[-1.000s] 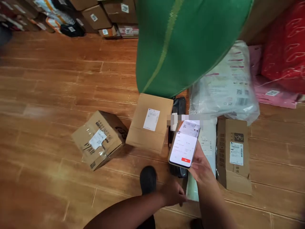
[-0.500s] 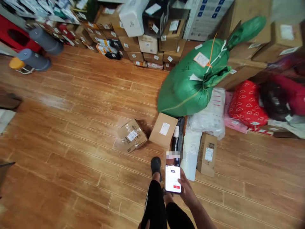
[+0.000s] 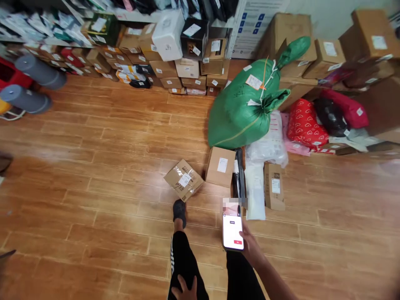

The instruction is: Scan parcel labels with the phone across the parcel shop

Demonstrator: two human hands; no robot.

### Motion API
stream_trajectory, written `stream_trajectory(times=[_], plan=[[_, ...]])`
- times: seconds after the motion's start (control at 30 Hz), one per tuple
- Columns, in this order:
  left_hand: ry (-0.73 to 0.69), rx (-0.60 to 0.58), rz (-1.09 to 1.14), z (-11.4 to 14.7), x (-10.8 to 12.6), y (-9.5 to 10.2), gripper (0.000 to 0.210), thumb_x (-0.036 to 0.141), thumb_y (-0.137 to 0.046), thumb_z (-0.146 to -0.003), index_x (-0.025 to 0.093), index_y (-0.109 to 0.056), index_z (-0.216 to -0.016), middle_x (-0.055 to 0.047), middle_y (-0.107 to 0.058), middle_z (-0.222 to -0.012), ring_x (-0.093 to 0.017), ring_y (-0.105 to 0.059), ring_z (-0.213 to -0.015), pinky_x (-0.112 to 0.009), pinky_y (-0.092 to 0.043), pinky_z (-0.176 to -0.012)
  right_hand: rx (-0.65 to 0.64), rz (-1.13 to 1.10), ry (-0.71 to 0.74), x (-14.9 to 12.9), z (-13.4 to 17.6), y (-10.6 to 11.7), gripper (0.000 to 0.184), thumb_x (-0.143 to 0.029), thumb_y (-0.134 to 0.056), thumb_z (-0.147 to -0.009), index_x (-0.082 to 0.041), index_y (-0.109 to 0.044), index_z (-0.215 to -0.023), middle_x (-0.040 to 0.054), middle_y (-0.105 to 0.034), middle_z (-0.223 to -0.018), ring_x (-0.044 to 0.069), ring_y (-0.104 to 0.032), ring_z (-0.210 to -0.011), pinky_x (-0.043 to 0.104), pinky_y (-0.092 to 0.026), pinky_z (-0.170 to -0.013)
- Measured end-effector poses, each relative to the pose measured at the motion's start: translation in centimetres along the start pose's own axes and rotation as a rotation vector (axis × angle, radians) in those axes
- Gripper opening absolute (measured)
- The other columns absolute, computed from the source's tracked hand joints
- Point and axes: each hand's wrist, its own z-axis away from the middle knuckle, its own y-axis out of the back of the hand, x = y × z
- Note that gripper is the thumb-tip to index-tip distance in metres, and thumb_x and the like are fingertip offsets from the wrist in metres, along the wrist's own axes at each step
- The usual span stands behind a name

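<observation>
My right hand (image 3: 251, 249) holds a phone (image 3: 233, 231) with a lit white screen, low in the middle of the view. My left hand (image 3: 184, 290) rests flat on my left thigh at the bottom edge, fingers spread, holding nothing. On the wooden floor ahead lie a taped cardboard box (image 3: 183, 180), a plain cardboard box (image 3: 220, 166), a black parcel (image 3: 239, 179), a white bag parcel (image 3: 255, 189) and a narrow brown box (image 3: 274, 186). Behind them stands a big green sack (image 3: 240, 110).
Stacked boxes and parcels (image 3: 175, 62) line the back wall. Red and pink soft parcels (image 3: 308, 125) and more cartons (image 3: 368, 46) fill the right. Grey rolls (image 3: 28, 85) lie at the far left. My foot (image 3: 179, 210) stands near the taped box.
The view has risen and pulled back from the parcels on the floor. My left hand has left the parcels and come to my thigh. The phone stays in my right hand.
</observation>
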Motion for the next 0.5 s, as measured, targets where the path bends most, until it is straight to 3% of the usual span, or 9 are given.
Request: stream_trajectory(times=[0.13, 0.23, 0.37, 0.5], plan=[[-0.090, -0.038, -0.100, -5.0, -6.1, 3.1, 0.083, 0.033, -0.075, -0.068, 0.052, -0.039, -0.140, -0.013, -0.013, -0.161, -0.048, -0.029, -0.137, -0.064, -0.037, -0.089, 0.050, -0.090, 0.094, 3.5, -0.7, -4.6, 0.055, -0.044, -0.071, -0.072, -0.035, -0.059, -0.125, 0.0060, -0.071, -0.119, 0.034, -0.067, -0.108, 0.049, -0.054, -0.090], [-0.147, -0.033, -0.112, -6.4, -8.3, 3.6, 0.083, 0.036, -0.074, -0.067, 0.052, -0.038, -0.141, -0.014, -0.008, -0.162, -0.048, -0.028, -0.138, -0.062, -0.036, -0.090, 0.118, -0.170, 0.091, 5.5, -1.0, -7.3, 0.058, -0.048, -0.068, -0.073, -0.037, -0.054, -0.129, 0.0048, -0.070, -0.121, 0.033, -0.065, -0.114, 0.050, -0.054, -0.093], [-0.211, 0.072, -0.169, -5.7, -7.3, 3.0, 0.077, 0.037, -0.072, -0.070, 0.049, -0.043, -0.139, -0.014, -0.012, -0.162, -0.051, -0.020, -0.140, -0.066, -0.027, -0.095, 0.077, -0.236, 0.024, 6.5, -0.6, -8.4, 0.057, -0.046, -0.066, -0.075, -0.036, -0.052, -0.129, 0.0036, -0.068, -0.124, 0.032, -0.064, -0.116, 0.051, -0.053, -0.094], [-0.363, 0.203, -0.173, -4.7, -5.3, 3.0, 0.067, 0.037, -0.070, -0.072, 0.040, -0.052, -0.137, -0.015, -0.014, -0.161, -0.051, -0.015, -0.142, -0.070, -0.018, -0.101, 0.056, -0.212, 0.014, 6.9, 0.0, -6.9, 0.059, -0.045, -0.069, -0.072, -0.035, -0.054, -0.128, 0.0052, -0.069, -0.123, 0.035, -0.063, -0.117, 0.054, -0.050, -0.097]])
